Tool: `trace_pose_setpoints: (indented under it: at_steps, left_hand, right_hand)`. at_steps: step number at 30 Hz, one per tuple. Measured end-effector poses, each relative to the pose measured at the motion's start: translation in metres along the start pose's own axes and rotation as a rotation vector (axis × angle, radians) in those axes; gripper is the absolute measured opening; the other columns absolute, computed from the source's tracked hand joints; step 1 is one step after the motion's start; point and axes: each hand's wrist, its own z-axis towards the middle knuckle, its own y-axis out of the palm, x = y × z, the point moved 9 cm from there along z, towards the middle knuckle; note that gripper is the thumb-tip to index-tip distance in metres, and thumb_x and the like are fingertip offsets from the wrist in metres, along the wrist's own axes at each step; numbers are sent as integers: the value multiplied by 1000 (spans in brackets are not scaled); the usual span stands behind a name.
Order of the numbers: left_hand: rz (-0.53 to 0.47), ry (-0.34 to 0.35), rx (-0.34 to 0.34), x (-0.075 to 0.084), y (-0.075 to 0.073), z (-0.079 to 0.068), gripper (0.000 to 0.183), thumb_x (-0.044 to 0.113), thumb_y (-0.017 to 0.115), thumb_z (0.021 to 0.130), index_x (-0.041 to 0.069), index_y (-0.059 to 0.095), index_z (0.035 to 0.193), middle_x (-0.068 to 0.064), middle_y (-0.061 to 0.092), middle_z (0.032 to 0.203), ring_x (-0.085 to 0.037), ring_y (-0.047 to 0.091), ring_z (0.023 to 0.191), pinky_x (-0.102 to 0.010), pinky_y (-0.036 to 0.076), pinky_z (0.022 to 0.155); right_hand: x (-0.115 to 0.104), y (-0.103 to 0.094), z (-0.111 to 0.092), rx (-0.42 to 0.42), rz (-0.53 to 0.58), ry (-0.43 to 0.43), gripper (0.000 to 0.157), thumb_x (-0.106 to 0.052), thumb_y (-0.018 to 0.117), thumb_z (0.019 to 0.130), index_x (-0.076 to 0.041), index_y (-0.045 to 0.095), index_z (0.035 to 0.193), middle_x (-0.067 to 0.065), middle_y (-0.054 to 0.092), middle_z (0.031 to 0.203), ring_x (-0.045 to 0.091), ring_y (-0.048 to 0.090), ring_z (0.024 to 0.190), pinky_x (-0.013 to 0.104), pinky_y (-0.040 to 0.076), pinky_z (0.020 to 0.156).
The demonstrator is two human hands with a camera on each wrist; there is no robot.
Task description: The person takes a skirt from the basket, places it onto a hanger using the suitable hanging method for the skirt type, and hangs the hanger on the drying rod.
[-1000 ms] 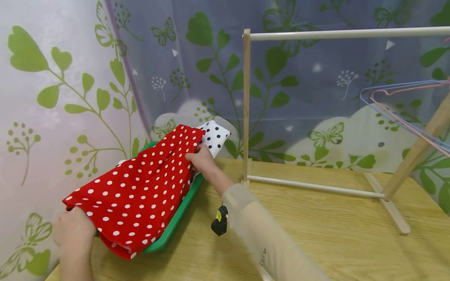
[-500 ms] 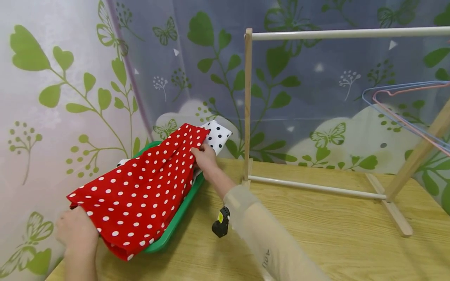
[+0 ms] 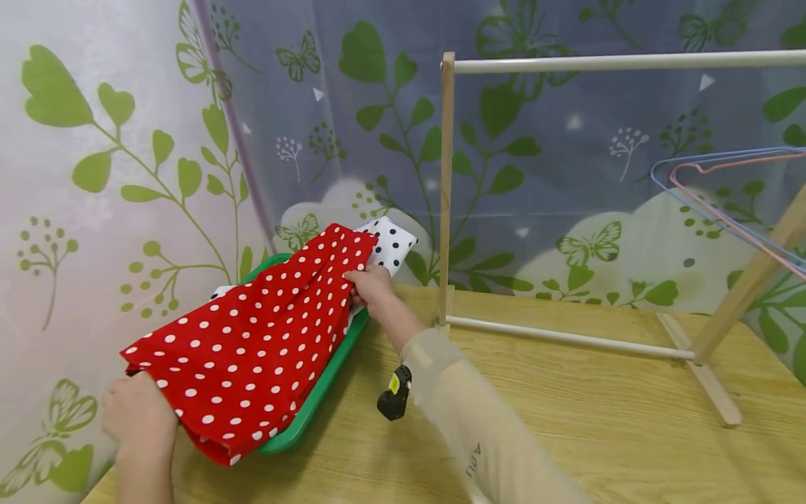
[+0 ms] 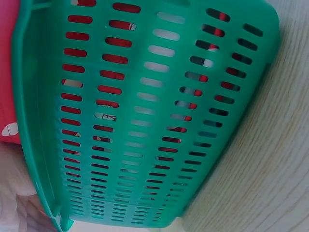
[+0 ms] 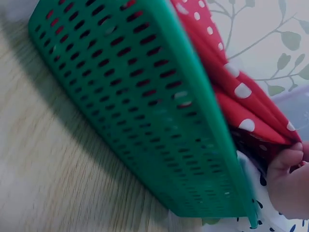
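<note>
A red cloth with white polka dots (image 3: 271,329), a garment by its look, lies spread over a green plastic basket (image 3: 308,413). My left hand (image 3: 140,409) grips its near left corner in the head view; the fingertips are hidden under the fabric. At the far right edge my right hand (image 3: 373,287) pinches the same red cloth between thumb and fingers, plain in the right wrist view, where the right hand (image 5: 289,179) gathers a fold. White cloth with black dots (image 3: 393,243) sticks out beyond it at the basket's far end.
A wooden rack (image 3: 447,189) with a white top bar (image 3: 598,63) stands right of the basket on the wood-grain table (image 3: 554,406). Blue and pink hangers (image 3: 711,203) hang at its right side. Patterned curtains (image 3: 157,231) close in the left and back.
Over the last second the red cloth's far edge has shifted slightly right with my right hand. My left hand has moved slightly right too, keeping its grip.
</note>
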Motion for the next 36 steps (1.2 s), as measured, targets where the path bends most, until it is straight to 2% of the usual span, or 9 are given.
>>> trace_pose_setpoints:
  at_steps: [3,5,9,12,17,24,27,31,36]
  left_hand:
    - [-1,-2,-11,-1,2,-1,45,8,62,82,-25,41,103,-41,42,92,-49,46,88,-53,47,68]
    - [-12,1,-8,-2,3,-1,43,9,61,83,-25,41,103,-41,42,92,-50,46,88,-54,47,68]
    - [-20,8,-9,-1,2,-3,42,9,61,83,-23,42,102,-41,43,92,-50,47,88,-55,47,67]
    - [-8,23,-4,0,0,-3,40,10,62,82,-21,44,100,-39,44,89,-49,49,86,-53,48,64]
    - [4,35,4,4,-3,0,39,10,63,82,-21,45,99,-38,45,88,-48,49,84,-51,49,63]
    - [25,58,19,6,-3,-1,35,9,61,83,-21,47,96,-37,46,86,-47,50,82,-50,49,61]
    - [26,56,11,5,0,-3,33,8,59,84,-20,48,94,-37,46,85,-47,50,82,-49,49,60]
    - [34,48,-3,4,3,-4,32,9,60,84,-19,49,93,-35,48,84,-45,51,80,-48,49,58]
    - [45,41,12,1,-2,-2,25,9,58,85,-14,49,83,-33,50,77,-43,53,73,-44,48,55]
  right_hand:
    - [-3,1,-3,1,-40,-31,24,-8,59,89,4,59,109,6,61,71,12,58,56,19,43,48]
    - [-5,4,-4,-24,-21,-41,28,-10,58,89,2,58,115,9,66,86,17,65,72,25,50,60]
    - [-12,10,-6,-57,87,-55,37,-11,57,85,-2,55,121,11,63,108,24,61,97,38,48,84]
    - [-20,12,-6,-62,189,-78,48,-4,53,79,-2,49,128,11,57,115,26,55,103,41,44,89]
    - [-32,3,-4,-23,239,-67,57,4,51,75,1,41,131,13,52,118,28,53,103,37,46,84]
    - [-39,-18,3,69,59,-7,42,-17,60,89,2,48,124,14,61,109,20,61,85,23,46,59]
    - [-39,-26,5,105,-18,-5,39,-15,61,88,4,51,121,17,63,107,25,66,87,27,53,63]
    - [-41,-29,5,102,-72,-29,35,-7,60,87,6,52,118,19,63,106,30,66,90,34,54,72]
    - [-57,-18,-1,40,-163,-164,35,-11,55,89,1,53,122,14,61,108,24,64,91,33,52,76]
